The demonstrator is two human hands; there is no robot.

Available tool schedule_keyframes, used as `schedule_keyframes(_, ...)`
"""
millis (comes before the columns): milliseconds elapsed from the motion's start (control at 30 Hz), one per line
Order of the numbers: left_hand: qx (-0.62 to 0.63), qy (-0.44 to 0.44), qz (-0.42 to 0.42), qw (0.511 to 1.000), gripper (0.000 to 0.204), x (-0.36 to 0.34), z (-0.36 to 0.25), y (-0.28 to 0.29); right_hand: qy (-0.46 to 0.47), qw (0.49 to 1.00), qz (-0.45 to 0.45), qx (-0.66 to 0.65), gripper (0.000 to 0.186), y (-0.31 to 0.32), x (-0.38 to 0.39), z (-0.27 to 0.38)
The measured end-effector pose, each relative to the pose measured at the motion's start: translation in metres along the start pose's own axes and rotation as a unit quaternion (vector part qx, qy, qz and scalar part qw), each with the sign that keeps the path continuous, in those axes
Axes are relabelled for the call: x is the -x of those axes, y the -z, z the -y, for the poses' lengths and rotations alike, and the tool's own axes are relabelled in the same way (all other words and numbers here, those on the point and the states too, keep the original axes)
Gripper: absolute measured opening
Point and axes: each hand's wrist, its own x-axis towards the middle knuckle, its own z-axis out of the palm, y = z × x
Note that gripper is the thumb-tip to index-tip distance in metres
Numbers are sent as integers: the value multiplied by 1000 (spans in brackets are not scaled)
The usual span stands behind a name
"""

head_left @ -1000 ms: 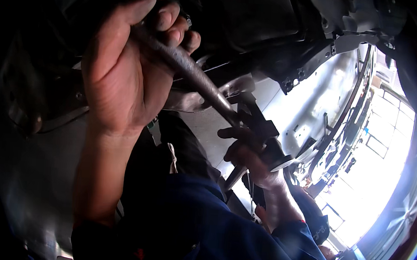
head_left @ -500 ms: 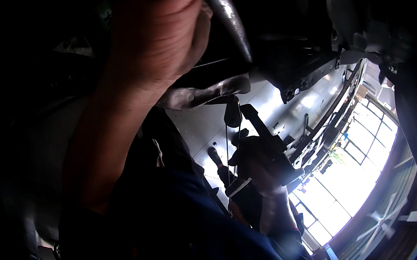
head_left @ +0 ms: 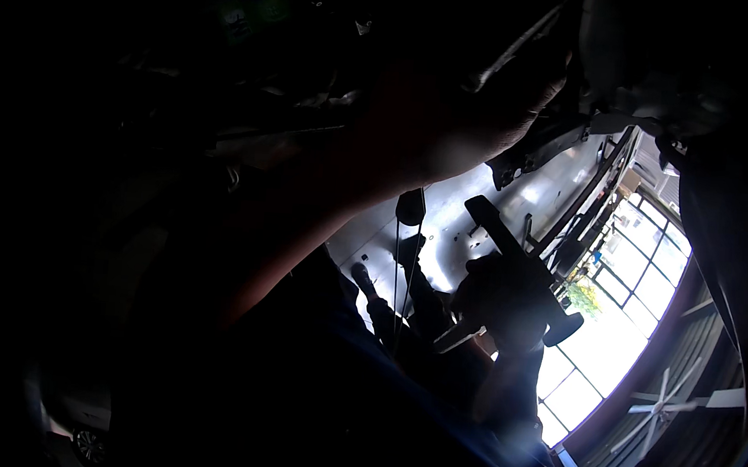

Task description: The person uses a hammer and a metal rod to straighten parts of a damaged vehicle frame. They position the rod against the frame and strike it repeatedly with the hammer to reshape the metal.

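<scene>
My left hand (head_left: pixel 459 140) reaches up and to the right under dark vehicle parts. Its fingers are lost in shadow, and I cannot tell whether they grip anything. Close above it a bright-edged metal bar (head_left: pixel 521 49) slants upward. Lower and to the right, my right hand (head_left: pixel 507 312) is closed around a dark tool (head_left: pixel 500 229) seen almost in silhouette. A straight bar-like part points to the upper left, and a rounded end (head_left: pixel 565 329) sticks out at the lower right. Its exact kind is not clear. A short pale bar (head_left: pixel 458 337) shows below the fist.
A dark teardrop-shaped piece (head_left: pixel 410 207) hangs with two thin cords, between my hands. Beyond stand a person's dark-clad legs and shoes (head_left: pixel 364 278) on the shiny floor (head_left: pixel 374 229). Large windows (head_left: pixel 640 278) and a ceiling fan (head_left: pixel 658 408) are at right; a car wheel (head_left: pixel 89 443) at lower left.
My left hand has swung right and dropped into deeper shadow; the metal bar now slants the other way. My right hand with the dark tool sits slightly further right.
</scene>
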Motion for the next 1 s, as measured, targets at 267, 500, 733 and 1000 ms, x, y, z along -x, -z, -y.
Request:
schedule_keyframes(267,39,115,191,974,37,-30,-47,-3,16,994,-5,-109,73,25,10,49)
schedule_keyframes(500,42,147,219,964,25,-34,-30,-12,51,987,46,-143,59,22,-2,147)
schedule_keyframes(733,-101,156,196,963,39,-23,-21,-9,94,919,17,383,40,-56,-26,233)
schedule_keyframes(1000,-24,129,103,986,27,-4,-47,-11,-15,878,35,478,21,-83,-40,251)
